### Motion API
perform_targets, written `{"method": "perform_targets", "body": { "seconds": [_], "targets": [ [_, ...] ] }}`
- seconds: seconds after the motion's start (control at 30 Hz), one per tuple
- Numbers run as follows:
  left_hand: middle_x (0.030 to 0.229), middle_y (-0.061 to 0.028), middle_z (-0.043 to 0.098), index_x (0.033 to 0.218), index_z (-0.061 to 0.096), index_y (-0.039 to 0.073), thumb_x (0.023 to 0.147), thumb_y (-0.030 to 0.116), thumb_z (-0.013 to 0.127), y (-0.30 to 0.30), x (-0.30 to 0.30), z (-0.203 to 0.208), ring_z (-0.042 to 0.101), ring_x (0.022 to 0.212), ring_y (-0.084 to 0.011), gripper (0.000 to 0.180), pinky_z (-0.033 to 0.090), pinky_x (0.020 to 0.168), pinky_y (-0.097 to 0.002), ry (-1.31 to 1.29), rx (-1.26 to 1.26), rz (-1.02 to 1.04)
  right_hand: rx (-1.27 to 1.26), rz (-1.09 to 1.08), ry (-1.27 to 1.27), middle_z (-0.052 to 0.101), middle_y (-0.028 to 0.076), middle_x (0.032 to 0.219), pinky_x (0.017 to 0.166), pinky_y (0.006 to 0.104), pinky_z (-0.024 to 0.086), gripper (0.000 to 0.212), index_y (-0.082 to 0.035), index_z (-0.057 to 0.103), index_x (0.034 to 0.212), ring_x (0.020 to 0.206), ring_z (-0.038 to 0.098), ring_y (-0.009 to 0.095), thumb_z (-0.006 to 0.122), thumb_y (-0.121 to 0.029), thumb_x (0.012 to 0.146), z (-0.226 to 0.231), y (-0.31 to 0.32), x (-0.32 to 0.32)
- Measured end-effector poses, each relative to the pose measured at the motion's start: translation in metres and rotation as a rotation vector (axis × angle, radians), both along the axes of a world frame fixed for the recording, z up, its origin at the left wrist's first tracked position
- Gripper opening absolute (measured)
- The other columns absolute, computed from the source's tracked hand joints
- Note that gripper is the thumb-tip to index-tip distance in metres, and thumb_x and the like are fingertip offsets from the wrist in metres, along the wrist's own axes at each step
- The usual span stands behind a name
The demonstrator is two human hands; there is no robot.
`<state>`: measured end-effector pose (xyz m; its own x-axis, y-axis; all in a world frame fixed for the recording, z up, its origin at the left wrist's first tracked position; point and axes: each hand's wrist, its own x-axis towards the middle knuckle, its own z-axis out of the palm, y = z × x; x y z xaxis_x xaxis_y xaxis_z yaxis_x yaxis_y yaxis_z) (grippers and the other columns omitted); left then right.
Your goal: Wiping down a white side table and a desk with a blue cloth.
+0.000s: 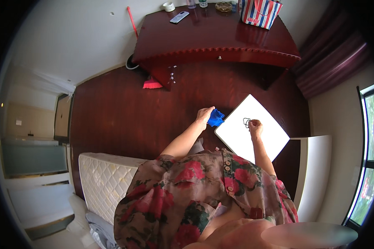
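Observation:
My left hand (205,115) is closed on a crumpled blue cloth (215,118), held just off the left corner of a small white square tabletop (239,133). Over that top, my right hand (256,128) pinches a thin black looped cord (247,121). The cord's loops stick out to the left of my fingertips. Whether it rests on the white surface or hangs just above it, I cannot tell.
A dark red desk (212,37) stands ahead, bearing a phone (179,17) and a striped bag (259,12). A pink broom (152,84) and small white scraps (173,75) lie by its left side. A mattress (108,178) is at my left, a white cabinet (316,170) at my right.

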<state>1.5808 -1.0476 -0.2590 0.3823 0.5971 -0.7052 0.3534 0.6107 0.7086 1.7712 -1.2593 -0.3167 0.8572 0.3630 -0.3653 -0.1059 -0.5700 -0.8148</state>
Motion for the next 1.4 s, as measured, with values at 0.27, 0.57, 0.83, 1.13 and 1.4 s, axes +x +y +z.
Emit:
{"method": "perform_targets", "body": {
  "seconds": [0.27, 0.57, 0.83, 1.13, 1.4],
  "targets": [
    [0.089, -0.0078, 0.070, 0.104, 0.069, 0.002, 0.081, 0.005, 0.068, 0.129, 0.061, -0.062, 0.066, 0.081, -0.0156, 0.023, 0.054, 0.074, -0.0293, -0.093, 0.164, -0.190, 0.117, -0.141, 0.021, 0.060, 0.004, 0.064, 0.045, 0.0227, 0.042, 0.013, 0.003, 0.062, 0.094, 0.051, 0.052, 0.008, 0.064, -0.005, 0.085, 0.016, 0.077, -0.001],
    [0.065, 0.0053, 0.052, 0.066, 0.058, 0.008, 0.086, 0.031, 0.069, 0.231, 0.196, -0.117, 0.045, 0.060, -0.0063, 0.031, 0.038, 0.055, -0.0288, -0.051, 0.283, -0.150, 0.243, -0.333, 0.125, 0.062, 0.003, 0.072, 0.048, 0.0209, 0.042, 0.012, 0.003, 0.060, 0.095, 0.055, 0.051, 0.007, 0.065, -0.005, 0.087, 0.021, 0.149, 0.000],
    [0.113, -0.0047, 0.064, 0.113, 0.065, 0.012, 0.089, 0.047, 0.061, 0.235, 0.282, -0.165, 0.061, 0.096, -0.0208, 0.043, 0.046, 0.082, -0.0458, 0.192, 0.116, -0.267, 0.182, -0.460, 0.208, 0.061, 0.003, 0.072, 0.048, 0.0201, 0.041, 0.011, 0.001, 0.060, 0.095, 0.055, 0.052, 0.006, 0.065, -0.004, 0.087, -0.020, 0.123, -0.003],
    [0.095, -0.0083, 0.061, 0.105, 0.059, 0.011, 0.073, 0.030, 0.060, 0.235, 0.276, -0.174, 0.062, 0.079, -0.0224, 0.038, 0.051, 0.059, -0.0394, 0.003, -0.056, 0.100, 0.258, -0.502, 0.204, 0.062, 0.003, 0.073, 0.048, 0.0208, 0.043, 0.016, 0.002, 0.061, 0.097, 0.055, 0.053, 0.007, 0.067, -0.009, 0.086, -0.042, 0.117, -0.018],
    [0.095, -0.0038, 0.064, 0.091, 0.067, 0.008, 0.088, 0.031, 0.057, 0.145, 0.208, -0.178, 0.060, 0.090, -0.0160, 0.025, 0.049, 0.079, -0.0313, -0.141, -0.029, 0.049, 0.232, -0.458, 0.140, 0.060, 0.002, 0.073, 0.049, 0.0203, 0.041, 0.010, 0.001, 0.060, 0.096, 0.057, 0.050, 0.006, 0.064, -0.005, 0.089, -0.029, 0.095, -0.002]
  ]
}}
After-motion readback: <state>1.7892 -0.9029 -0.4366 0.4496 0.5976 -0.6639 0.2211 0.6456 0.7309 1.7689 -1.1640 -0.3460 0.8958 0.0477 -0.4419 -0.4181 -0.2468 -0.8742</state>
